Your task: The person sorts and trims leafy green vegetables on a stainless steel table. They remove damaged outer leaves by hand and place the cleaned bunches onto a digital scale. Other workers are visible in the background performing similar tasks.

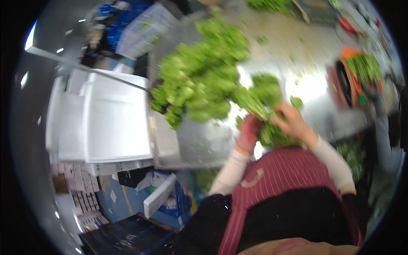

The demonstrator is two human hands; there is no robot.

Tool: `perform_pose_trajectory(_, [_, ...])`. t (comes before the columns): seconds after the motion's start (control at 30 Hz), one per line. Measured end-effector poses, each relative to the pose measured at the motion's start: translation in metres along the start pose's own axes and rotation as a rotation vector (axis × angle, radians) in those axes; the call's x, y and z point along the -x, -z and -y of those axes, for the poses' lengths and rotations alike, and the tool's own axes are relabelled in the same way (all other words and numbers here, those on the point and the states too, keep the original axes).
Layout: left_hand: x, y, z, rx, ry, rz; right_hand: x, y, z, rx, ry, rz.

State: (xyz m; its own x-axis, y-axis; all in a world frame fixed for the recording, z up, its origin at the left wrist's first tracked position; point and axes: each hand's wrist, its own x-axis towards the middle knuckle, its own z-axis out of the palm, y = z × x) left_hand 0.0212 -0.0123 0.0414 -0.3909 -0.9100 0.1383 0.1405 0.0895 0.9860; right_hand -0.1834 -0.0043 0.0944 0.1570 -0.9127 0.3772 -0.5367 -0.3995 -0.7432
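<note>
My left hand (250,133), in a reddish glove, is closed around the base of a leafy green stalk bunch (250,100) over a metal table (204,143). My bare right hand (291,122) is close beside it, fingers bent at the leaves; blur hides whether it grips any. Loose green leaves (271,135) lie below both hands, against the striped red apron. A large heap of leafy greens (204,73) covers the table to the left of my hands, and a smaller leafy clump (267,87) sits just beyond them.
White plastic bins (118,118) stand off the table's left edge. At the right, another person's gloved hand (371,91) is at green stalks (363,68) on an orange scale-like device (349,79). More greens (271,4) lie at the far edge. A blue crate (178,200) stands below left.
</note>
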Motion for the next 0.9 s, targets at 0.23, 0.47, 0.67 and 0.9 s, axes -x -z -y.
perform_pose_trajectory(0.23, [-0.03, -0.039, -0.007, 0.712, 0.372, -0.181, -0.001, 0.002, 0.002, -0.116, -0.048, -0.101])
perform_pose_trajectory(0.47, [-0.037, -0.052, 0.003, 0.554, 0.311, -0.232, 0.002, -0.003, -0.009, 0.0, -0.023, -0.11])
perform_pose_trajectory(0.67, [-0.038, -0.079, -0.013, 0.46, 0.232, -0.445, 0.011, -0.015, -0.034, -0.044, -0.284, -0.212])
perform_pose_trajectory(0.9, [-0.034, -0.064, 0.001, 0.35, 0.259, -0.384, 0.002, 0.008, -0.017, -0.786, -0.888, 0.003])
